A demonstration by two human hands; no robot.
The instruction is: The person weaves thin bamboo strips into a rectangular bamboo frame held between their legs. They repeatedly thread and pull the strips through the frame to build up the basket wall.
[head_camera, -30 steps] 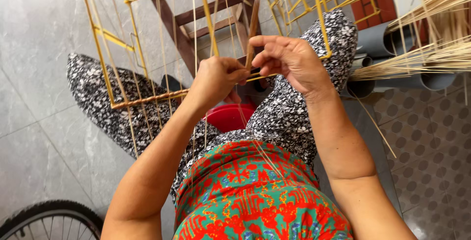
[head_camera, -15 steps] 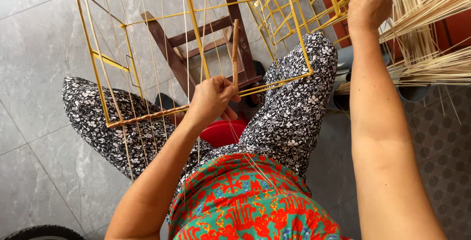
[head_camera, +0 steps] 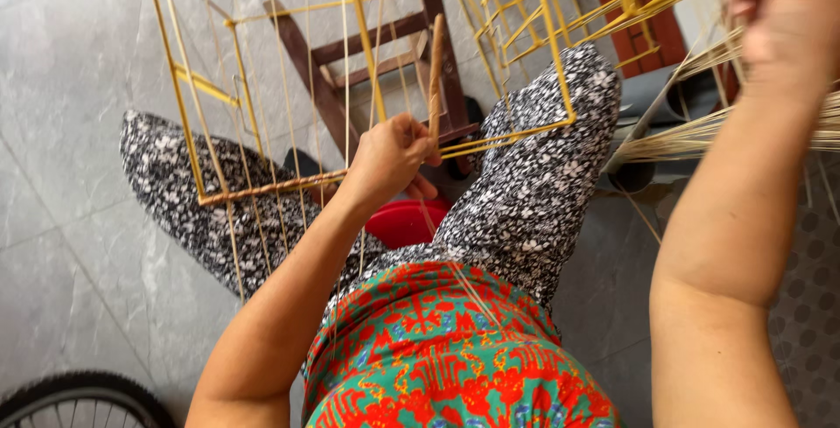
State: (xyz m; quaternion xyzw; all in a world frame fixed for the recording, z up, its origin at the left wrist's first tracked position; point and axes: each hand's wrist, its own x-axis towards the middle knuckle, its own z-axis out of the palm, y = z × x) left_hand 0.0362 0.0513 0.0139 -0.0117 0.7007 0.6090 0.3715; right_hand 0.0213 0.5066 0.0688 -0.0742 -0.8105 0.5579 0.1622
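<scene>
My left hand (head_camera: 389, 158): yellow wire frame (head_camera: 367, 60) w/ strands blocks 12 o'clock; wooden stool (head_camera: 385, 69) behind. Open tile floor (head_camera: 79, 130) at 9 o'clock; reed bundle (head_camera: 700, 135) crowds 3 o'clock.

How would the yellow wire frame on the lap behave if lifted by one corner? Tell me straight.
The yellow wire frame is thin rods around open space, so probably light for its size. Its straight bars suggest it stays stiff. The pale strands strung across it look slack and would likely sway. The left hand steadies its lower bar.
</scene>
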